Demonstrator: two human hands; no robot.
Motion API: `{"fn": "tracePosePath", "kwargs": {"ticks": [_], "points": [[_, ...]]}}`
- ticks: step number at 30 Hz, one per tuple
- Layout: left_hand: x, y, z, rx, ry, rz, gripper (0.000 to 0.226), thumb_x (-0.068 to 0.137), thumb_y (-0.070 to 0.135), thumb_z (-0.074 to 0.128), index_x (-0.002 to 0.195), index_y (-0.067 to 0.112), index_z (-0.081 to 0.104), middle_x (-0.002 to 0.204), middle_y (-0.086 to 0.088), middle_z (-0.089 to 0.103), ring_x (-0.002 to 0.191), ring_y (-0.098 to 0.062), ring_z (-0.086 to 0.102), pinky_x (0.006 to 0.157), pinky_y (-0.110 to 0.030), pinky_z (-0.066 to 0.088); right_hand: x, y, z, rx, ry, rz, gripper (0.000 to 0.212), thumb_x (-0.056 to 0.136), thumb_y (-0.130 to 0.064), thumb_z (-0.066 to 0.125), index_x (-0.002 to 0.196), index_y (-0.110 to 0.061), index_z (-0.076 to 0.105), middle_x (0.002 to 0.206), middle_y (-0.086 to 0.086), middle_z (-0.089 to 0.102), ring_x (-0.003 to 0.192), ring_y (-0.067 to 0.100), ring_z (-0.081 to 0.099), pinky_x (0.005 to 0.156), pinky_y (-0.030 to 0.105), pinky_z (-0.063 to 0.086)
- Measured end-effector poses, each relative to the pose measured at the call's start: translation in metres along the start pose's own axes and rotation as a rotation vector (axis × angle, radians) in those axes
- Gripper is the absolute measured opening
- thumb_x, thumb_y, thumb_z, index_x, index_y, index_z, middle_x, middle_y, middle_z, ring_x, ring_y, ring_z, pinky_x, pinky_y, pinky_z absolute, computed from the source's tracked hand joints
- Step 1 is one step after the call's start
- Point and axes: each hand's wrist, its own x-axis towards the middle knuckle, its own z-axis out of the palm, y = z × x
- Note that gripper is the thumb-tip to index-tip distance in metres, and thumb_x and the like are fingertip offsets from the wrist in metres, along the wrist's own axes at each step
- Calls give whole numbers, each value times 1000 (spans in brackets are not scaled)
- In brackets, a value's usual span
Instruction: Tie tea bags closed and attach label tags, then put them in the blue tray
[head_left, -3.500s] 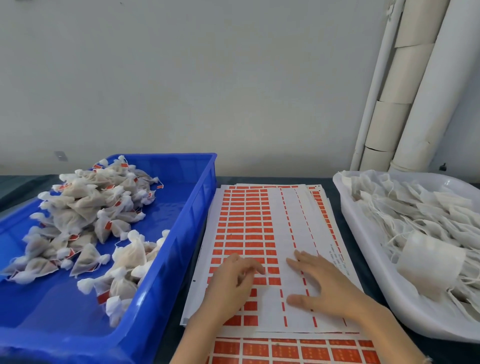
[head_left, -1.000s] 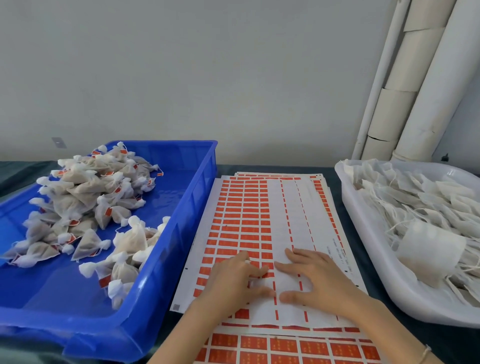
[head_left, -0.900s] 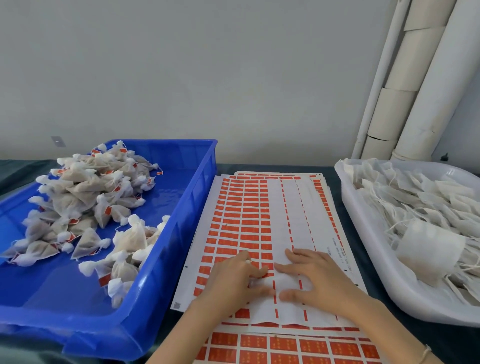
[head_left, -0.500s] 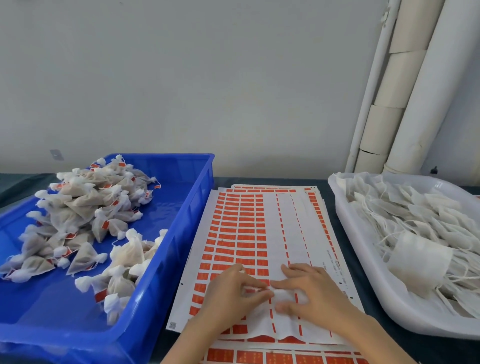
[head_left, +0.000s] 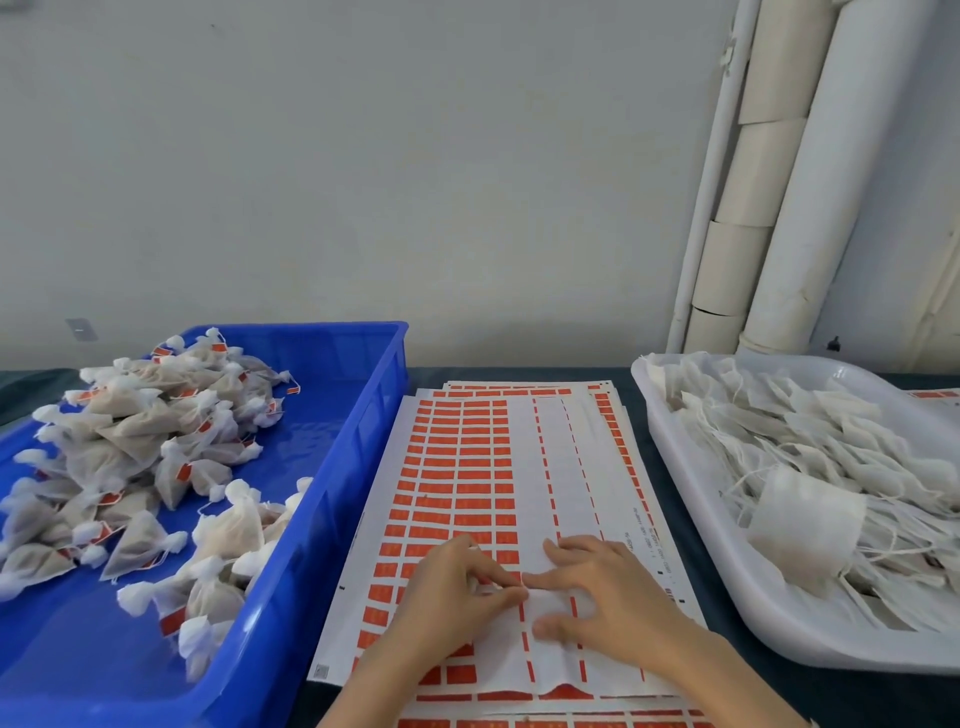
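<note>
At the near edge of the dark desk (head_left: 857, 696), both hands rest close together on the white sheet of orange label tags (head_left: 467, 457). The left hand (head_left: 457, 597) curls thumb and forefinger into a pinch on the sheet, while the right hand (head_left: 608, 603) lies flat, fingers spread, pressing it down. Tied gauze tea bags (head_left: 130, 441) heap in the blue plastic tray (head_left: 363, 431) along the left edge. Untied white bags (head_left: 831, 467) fill the white plastic tray (head_left: 675, 467) at the right.

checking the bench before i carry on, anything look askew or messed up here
The top label sheet is buckled at its near edge, humping up just below the right hand, which presses it while the left hand pinches at it. The sheets underneath sit fanned unevenly.
</note>
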Motion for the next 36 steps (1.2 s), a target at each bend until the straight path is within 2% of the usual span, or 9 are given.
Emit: {"fn": "tracePosePath", "kwargs": {"ticks": [11,15,19,22,23,27,31,33,36], "points": [[3,-8,4,45,78,16,13,83,45,68,93,37,73,88,25,52,85,-1,53,68,-7,39,0,0,1,7,10,-4,60,76,-78,48,132,-57,42,154,-18,28,142,7,19,115,37,13],[4,-10,-1,-35,283,-85,3,86,37,67,89,37,68,97,20,54,88,0,53,75,-8,39,3,-2,-4,19,1,14,66,71,-80,51,132,-55,44,154,-19,28,142,7,19,115,39,12],[3,-20,-12,-304,464,-165,2,86,33,69,86,34,67,97,16,62,94,-4,57,74,-9,38,5,-6,-13,97,-7,50,64,71,-72,63,129,-48,52,150,-21,34,139,7,28,114,38,19],[2,-21,-8,-396,408,-125,2,84,33,70,83,34,68,92,16,65,91,-3,59,75,-13,42,12,-24,-16,375,154,60,54,75,-57,70,125,-46,52,133,-25,50,118,-4,47,102,22,34],[2,-20,-5,-411,391,-103,4,84,32,70,80,33,70,88,16,65,88,-3,60,75,-14,43,15,-32,-16,478,202,57,51,76,-54,71,122,-46,51,128,-25,54,112,-7,51,100,20,37],[2,-17,9,-486,326,-22,9,84,27,71,77,31,74,79,8,67,82,-6,59,74,-18,48,23,-51,-10,744,291,59,40,77,-33,78,115,-32,63,101,-16,72,95,-1,66,98,30,49],[-1,-18,12,-521,298,31,9,84,37,66,83,36,75,81,8,66,82,-5,58,74,-15,46,24,-43,-3,805,315,53,25,79,-22,77,101,-29,69,85,-13,74,84,4,70,94,31,51],[-3,-18,10,-545,292,49,19,83,45,57,93,41,73,86,14,68,88,-2,59,77,-11,46,23,-36,0,827,348,56,25,79,-20,77,101,-30,69,84,-13,74,83,4,70,91,29,52],[-4,-18,8,-593,244,15,32,84,57,40,104,54,64,108,30,64,107,5,56,85,-10,46,20,-27,-3,937,446,103,25,80,-27,74,103,-32,67,87,-15,73,85,1,68,78,16,54]]}}
